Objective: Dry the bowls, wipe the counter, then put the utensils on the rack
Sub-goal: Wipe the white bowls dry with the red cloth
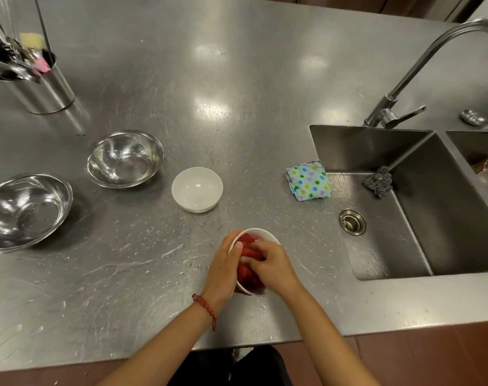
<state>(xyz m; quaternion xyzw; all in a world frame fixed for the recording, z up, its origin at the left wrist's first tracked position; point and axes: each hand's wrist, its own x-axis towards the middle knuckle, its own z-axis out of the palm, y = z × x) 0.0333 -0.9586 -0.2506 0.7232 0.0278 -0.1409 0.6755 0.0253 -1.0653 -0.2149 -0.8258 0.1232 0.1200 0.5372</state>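
While the left hand (223,270) grips a white bowl (261,234) by its rim, tilted above the wet worktop (237,79), the right hand (270,264) presses a bunched red cloth (248,243) inside it. Second white bowl (197,189) beyond; two steel bowls (125,159) further left.

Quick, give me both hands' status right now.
Left hand: grip closed around the white bowl, holding it above the counter.
Right hand: grip closed on the red cloth, pressing it inside that bowl.
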